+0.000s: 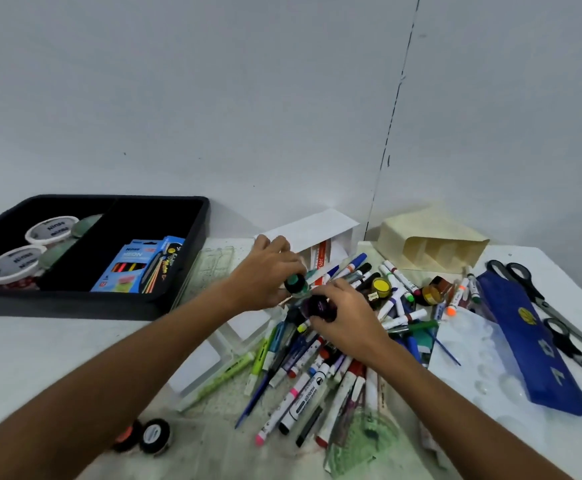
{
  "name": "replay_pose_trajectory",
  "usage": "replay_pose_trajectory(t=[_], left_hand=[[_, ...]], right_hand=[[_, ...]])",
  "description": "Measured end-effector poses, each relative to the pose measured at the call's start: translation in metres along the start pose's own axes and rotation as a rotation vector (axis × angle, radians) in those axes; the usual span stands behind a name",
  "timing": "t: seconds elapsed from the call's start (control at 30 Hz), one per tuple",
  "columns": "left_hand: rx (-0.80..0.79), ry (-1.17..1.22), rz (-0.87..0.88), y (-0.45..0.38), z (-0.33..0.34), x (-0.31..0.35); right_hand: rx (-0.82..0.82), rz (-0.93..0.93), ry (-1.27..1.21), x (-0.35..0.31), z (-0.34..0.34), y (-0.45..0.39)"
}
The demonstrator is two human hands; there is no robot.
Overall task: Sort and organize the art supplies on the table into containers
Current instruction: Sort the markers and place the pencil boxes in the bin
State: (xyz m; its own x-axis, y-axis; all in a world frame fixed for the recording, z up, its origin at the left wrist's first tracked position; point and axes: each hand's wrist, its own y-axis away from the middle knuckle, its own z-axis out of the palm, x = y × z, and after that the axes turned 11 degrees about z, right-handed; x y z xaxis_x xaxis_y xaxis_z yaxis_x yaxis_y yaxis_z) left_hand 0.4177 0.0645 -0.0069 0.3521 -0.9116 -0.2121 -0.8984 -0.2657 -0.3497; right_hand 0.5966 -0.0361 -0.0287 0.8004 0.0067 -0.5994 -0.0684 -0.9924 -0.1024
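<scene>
Our left hand (265,271) curls its fingers round a green-capped paint pot (295,282) above the heap of markers (317,358), while our right hand (343,313) grips a dark purple pot (319,306) just beside it. The black divided tray (178,216) sits well apart on the left, holding white tubs (52,228) and crayon boxes (137,265).

Two scissors (538,299), two white tubs (51,230), one black tray (192,216), two hands (265,271).

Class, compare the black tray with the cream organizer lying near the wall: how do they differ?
The black tray sits upright at the left; the cream organizer lies tipped on its side, openings facing the viewer. The tray holds white tubs and a blue box; the organizer's slots look empty. Both have dividers.
</scene>
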Motion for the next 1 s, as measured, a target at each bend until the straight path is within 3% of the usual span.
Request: replay_pose_trajectory(t=[0.13, 0.5, 0.73, 1.0], left_hand=[[-0.05, 0.188, -0.028, 0.044, -0.031, 0.007], [-0.267, 0.501, -0.271, 0.169, -0.094, 0.059], [-0.259, 0.54, -0.29, 0.207, -0.079, 0.082], [-0.192, 0.474, -0.271, 0.213, -0.062, 0.096]], right_hand=[[-0.196, -0.114, -0.088, -0.028, -0.001, 0.012], [-0.566, -0.435, 0.011, -0.089, 0.031, 0.054], [-0.568, -0.484, 0.074, -0.1, 0.052, 0.07], [-0.54, -0.477, 0.31, -0.11, 0.064, 0.084]])
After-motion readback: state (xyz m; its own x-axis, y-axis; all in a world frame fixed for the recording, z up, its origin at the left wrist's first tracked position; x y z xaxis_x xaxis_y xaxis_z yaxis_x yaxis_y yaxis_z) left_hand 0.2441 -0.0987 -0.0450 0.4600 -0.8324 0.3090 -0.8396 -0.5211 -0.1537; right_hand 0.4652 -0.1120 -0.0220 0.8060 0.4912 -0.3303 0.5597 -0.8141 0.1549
